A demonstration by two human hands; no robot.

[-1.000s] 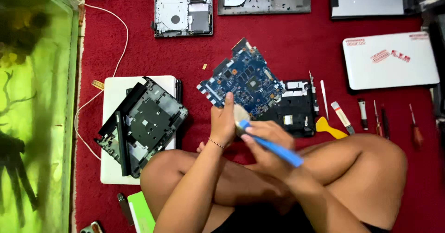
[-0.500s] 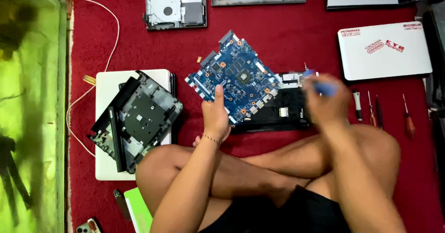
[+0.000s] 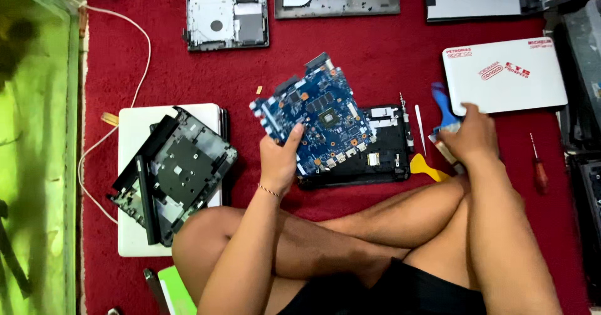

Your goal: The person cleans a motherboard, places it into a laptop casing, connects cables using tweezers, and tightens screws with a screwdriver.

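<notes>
Red carpet (image 3: 388, 46) strewn with laptop parts.
Left hand (image 3: 280, 160) grips the tilted blue circuit board (image 3: 319, 119); right hand (image 3: 471, 138), well apart rightward, seemingly clasps a blue tool (image 3: 443, 102).

Left hand (image 3: 280, 161) gripping blue circuit board (image 3: 319, 118), right hand (image 3: 471, 136) on blue tool (image 3: 443, 102), red carpet (image 3: 350, 46)

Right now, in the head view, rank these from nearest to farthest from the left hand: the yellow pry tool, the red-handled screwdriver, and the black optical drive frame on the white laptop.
From the left hand:
1. Black optical drive frame, on the white laptop to its left.
2. Yellow pry tool, on the red carpet to its right, near the right hand.
3. Red-handled screwdriver, far right.
</notes>
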